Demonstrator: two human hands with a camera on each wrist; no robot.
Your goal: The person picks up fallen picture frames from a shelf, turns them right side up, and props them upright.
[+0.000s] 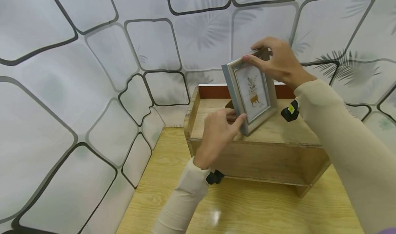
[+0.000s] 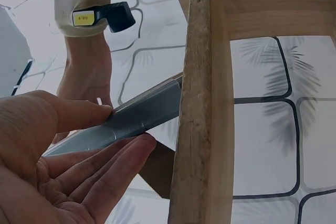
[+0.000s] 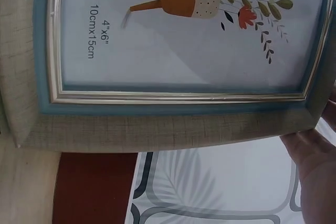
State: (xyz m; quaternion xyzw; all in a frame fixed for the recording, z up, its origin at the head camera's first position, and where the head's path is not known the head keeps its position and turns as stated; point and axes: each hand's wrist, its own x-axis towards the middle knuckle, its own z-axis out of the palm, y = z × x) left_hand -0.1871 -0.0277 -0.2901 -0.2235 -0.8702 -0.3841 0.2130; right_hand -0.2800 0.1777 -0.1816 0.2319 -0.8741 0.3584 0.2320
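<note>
A picture frame [image 1: 252, 115] with a silvery-beige border and blue-grey sides stands tilted on the top board of a small wooden shelf [image 1: 297, 129]. Behind its glass is a print of a potted plant, marked 4"x6" in the right wrist view. My left hand [image 1: 218, 134] pinches the lower left side, thumb on one face and fingers on the other. At the top right corner my right hand [image 1: 279, 62] grips the frame, thumb toward the front. In the left wrist view a brown flap [image 2: 160, 166] shows behind the frame's blue-grey side [image 2: 147, 109].
The shelf has a raised left side [image 1: 192, 112] and a reddish-brown strip [image 1: 213, 92] along its back. Below its top is an open compartment [image 1: 263, 162]. Patterned cloth [image 1: 204, 38] hangs close behind and to the left. The floor [image 1: 161, 192] is yellow wood-grain.
</note>
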